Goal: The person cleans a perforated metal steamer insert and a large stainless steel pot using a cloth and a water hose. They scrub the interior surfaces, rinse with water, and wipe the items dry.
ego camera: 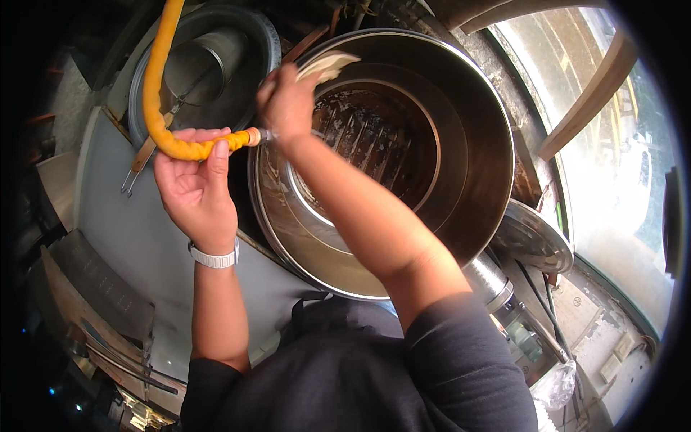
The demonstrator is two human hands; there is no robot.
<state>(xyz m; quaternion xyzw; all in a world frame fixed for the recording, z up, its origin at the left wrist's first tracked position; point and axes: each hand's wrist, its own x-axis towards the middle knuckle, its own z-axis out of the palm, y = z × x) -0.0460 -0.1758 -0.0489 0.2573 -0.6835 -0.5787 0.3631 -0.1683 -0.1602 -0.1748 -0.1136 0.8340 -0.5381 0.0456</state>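
My left hand (200, 178), with a pale watch at the wrist, grips a yellow hose (156, 97) near its end fitting, thumb on top. The fitting points toward my right hand (289, 105), which is blurred and sits over the left rim of a large round metal pot (475, 178). A pale cloth (326, 65) shows beyond the fingers of that hand, seemingly held in it. Inside the pot lies a dark, stained bottom with raised bars. Clear water or spray may be at the fitting; blur hides this.
To the left of the pot stands a metal basin (270, 40) with a cylindrical metal container (227, 46) inside. A wooden-handled wire tool (143, 156) leans at its edge. A round metal lid (534, 237) rests at right, near a window (621, 216) and a plastic bag (556, 386).
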